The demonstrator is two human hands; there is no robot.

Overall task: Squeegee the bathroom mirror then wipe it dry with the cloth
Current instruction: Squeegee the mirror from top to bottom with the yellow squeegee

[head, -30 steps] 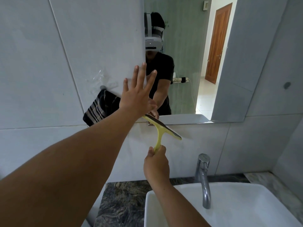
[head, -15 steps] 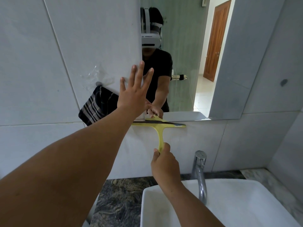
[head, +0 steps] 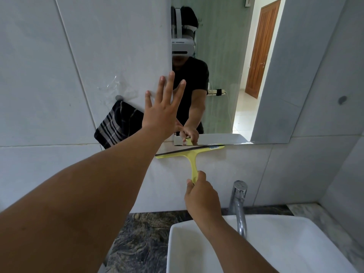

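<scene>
Single head cam, wide-angle, looks forward and slightly down at tiled wall and mirror [head: 246, 75], close range. Sink [head: 295, 243] near at bottom right, both forearms enter from bottom left.

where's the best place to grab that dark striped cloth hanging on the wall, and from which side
Take the dark striped cloth by its lower free corner, coming from the left and below. It hangs from a small wall hook at its top, so the bottom looks loose. Its right edge sits behind the open left hand. That hand is free; the right hand holds the yellow squeegee.
</scene>
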